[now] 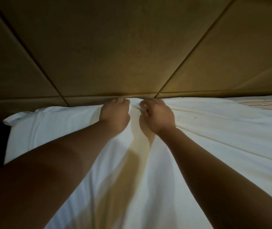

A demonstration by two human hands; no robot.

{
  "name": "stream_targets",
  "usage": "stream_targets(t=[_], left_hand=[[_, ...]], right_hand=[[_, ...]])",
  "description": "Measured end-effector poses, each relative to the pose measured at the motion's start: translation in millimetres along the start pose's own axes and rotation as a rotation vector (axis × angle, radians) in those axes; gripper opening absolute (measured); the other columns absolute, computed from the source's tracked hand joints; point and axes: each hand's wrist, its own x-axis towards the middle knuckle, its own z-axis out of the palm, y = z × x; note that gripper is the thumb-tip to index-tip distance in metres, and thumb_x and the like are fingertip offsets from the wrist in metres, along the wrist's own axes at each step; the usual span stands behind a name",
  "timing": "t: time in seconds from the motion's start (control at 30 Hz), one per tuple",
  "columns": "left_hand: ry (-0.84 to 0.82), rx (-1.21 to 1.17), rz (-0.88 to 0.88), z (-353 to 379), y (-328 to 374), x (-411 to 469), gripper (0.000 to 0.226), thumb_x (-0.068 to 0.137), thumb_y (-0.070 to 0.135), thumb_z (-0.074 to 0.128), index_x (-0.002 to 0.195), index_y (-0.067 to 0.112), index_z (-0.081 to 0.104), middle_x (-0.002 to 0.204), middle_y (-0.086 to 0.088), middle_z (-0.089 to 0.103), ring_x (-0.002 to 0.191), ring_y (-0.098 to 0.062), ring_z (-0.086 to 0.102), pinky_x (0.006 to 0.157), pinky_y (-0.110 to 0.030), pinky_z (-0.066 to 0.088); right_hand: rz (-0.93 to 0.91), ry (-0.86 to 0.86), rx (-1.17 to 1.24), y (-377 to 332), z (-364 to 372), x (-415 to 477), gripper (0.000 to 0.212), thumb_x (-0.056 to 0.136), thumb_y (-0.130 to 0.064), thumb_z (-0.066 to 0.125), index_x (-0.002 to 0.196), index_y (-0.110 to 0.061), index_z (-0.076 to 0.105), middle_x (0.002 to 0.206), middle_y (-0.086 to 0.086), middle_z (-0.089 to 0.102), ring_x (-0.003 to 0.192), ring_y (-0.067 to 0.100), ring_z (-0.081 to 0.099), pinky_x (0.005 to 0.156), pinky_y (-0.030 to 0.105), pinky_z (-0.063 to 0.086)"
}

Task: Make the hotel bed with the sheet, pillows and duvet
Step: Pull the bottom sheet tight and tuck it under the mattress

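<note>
Left grip [115,114], right grip [157,115]: sheet [211,129] (perhaps stained)

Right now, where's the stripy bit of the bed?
In the head view, the striped mattress peeks out at the far right, just below the padded headboard, past the edge of the white sheet.

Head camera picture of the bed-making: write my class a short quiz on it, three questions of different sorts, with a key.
1. True or false: the left hand lies flat, clear of the sheet.
2. The striped mattress shows bare on which side? A right, B left, C neither.
3. Fill in: the right hand pinches the sheet's edge by the padded ____.
Key: 1 false; 2 A; 3 headboard.
</note>
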Motion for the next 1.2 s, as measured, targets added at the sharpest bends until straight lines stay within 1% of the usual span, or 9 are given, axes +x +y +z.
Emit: stream_targets(t=[0.13,0.33,0.47,0.6,0.7,0.9,1.03,1.13,1.2], left_hand=[[0.035,-0.028,0.02,-2,37,15,0.049,0.091,0.027,0.056,0.136,0.019,0.04,0.133,-0.007,0.045,0.115,-0.025,0.05,0.089,-0.036,0.044],[-0.109,-0.185,0.152,5,81,25,0.061,0.091,0.018,0.056,0.146,0.026,0.03,0.144,0.0,0.037,0.116,-0.025,0.055,0.089,-0.037,0.047],[0.041,-0.142,0.116,5,96,31,0.032,0.091,0.024,0.057,0.123,0.026,0.052,0.119,-0.001,0.055,0.097,-0.024,0.061,0.073,-0.032,0.045],[0.167,-0.175,0.036,-10,106,49,0.019,0.093,0.029,0.056,0.11,0.021,0.06,0.111,-0.003,0.058,0.094,-0.027,0.06,0.067,-0.031,0.039],[0.26,-0.294,-0.012,-19,117,63,0.012,0.092,0.026,0.055,0.101,0.02,0.059,0.102,-0.004,0.064,0.092,-0.028,0.061,0.066,-0.034,0.045],[0.47,-0.471,0.074,-20,134,56,0.007,0.093,0.018,0.053,0.1,0.018,0.054,0.109,-0.002,0.056,0.075,-0.025,0.058,0.057,-0.031,0.038],[0.457,-0.295,0.493,-9,140,46,0.021,0.083,0.012,0.064,0.103,0.016,0.056,0.115,-0.005,0.053,0.061,-0.021,0.057,0.049,-0.03,0.046],[0.332,-0.022,0.671,13,128,47,0.02,0.084,0.012,0.059,0.103,0.019,0.061,0.102,-0.003,0.054,0.083,-0.021,0.058,0.068,-0.032,0.046],[0.231,0.082,0.577,26,120,50,0.038,0.092,0.016,0.045,0.128,0.022,0.051,0.121,-0.001,0.051,0.108,-0.021,0.053,0.088,-0.033,0.041]], right_hand=[[0.26,-0.235,-0.138,43,-15,-2,0.05,0.089,-0.023,0.05,0.138,-0.022,0.041,0.139,0.003,0.044,0.131,0.025,0.038,0.1,0.04,0.038],[0.262,-0.315,-0.301,64,-32,5,0.048,0.081,-0.032,0.061,0.127,-0.027,0.047,0.116,0.001,0.057,0.108,0.024,0.052,0.083,0.033,0.04],[0.217,-0.236,-0.433,70,-43,5,0.019,0.082,-0.04,0.06,0.092,-0.024,0.06,0.081,-0.004,0.059,0.078,0.019,0.052,0.067,0.027,0.036],[0.209,-0.205,-0.585,97,-68,5,0.027,0.09,-0.027,0.051,0.112,-0.02,0.064,0.109,0.003,0.057,0.111,0.025,0.047,0.078,0.032,0.035],[0.213,0.018,-0.606,115,-93,8,0.025,0.09,-0.016,0.051,0.109,-0.014,0.067,0.109,0.008,0.054,0.103,0.029,0.049,0.068,0.031,0.036],[0.537,0.045,-0.271,132,-107,18,0.016,0.09,-0.023,0.049,0.08,-0.013,0.057,0.076,0.003,0.059,0.074,0.024,0.06,0.068,0.032,0.05],[0.644,0.08,0.155,144,-90,15,0.025,0.086,-0.019,0.047,0.096,-0.002,0.063,0.088,0.007,0.062,0.081,0.027,0.058,0.07,0.03,0.044],[0.571,0.098,0.245,144,-81,12,0.036,0.089,-0.021,0.041,0.109,0.002,0.061,0.1,0.02,0.061,0.097,0.033,0.057,0.073,0.028,0.035],[0.58,-0.011,0.257,148,-68,13,0.04,0.093,-0.024,0.038,0.114,0.003,0.058,0.114,0.024,0.06,0.107,0.037,0.056,0.077,0.03,0.039]])
